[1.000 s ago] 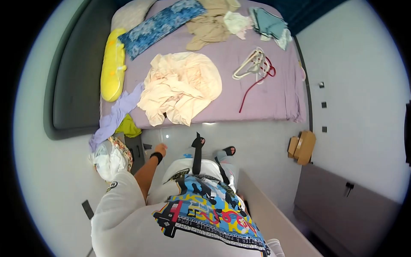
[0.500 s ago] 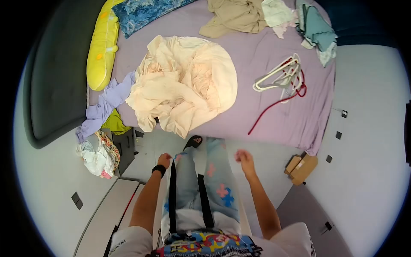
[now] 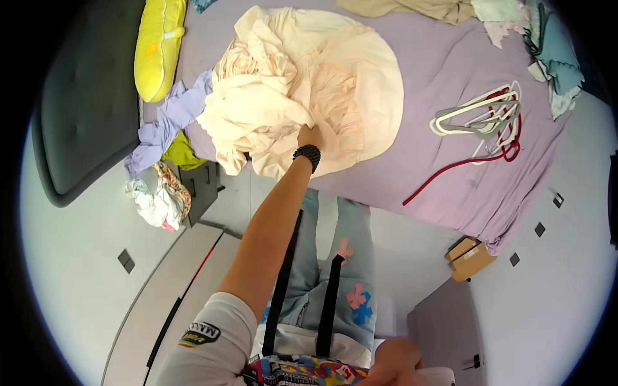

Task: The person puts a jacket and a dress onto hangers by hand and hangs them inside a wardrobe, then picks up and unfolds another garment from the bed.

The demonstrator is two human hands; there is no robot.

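A rumpled cream cloth with a gathered edge (image 3: 380, 90) lies in a loose heap on the lilac bed sheet. My left hand (image 3: 310, 136), with a black band at the wrist, reaches onto the near middle of this cloth, its fingers closed on a fold. Low in the view, my right hand (image 3: 386, 372) is close to the front of my patterned shirt; its fingers cannot be made out. To the right of the cloth rest white and grey hangers (image 3: 476, 119) with a dark red cord (image 3: 430, 185).
A yellow plush (image 3: 154, 55) and lavender cloth (image 3: 174, 116) lie left, by the dark headboard (image 3: 87, 103). Beige clothing (image 3: 428, 8) and teal clothing (image 3: 557, 55) are at the far side. Cardboard boxes (image 3: 472, 260) stand right of the bed; a stuffed bag (image 3: 158, 202) is at left.
The view has come closer to the bed. My left hand has moved forward from beside my legs and taken hold of the cream cloth. My right hand has drawn back toward my body.
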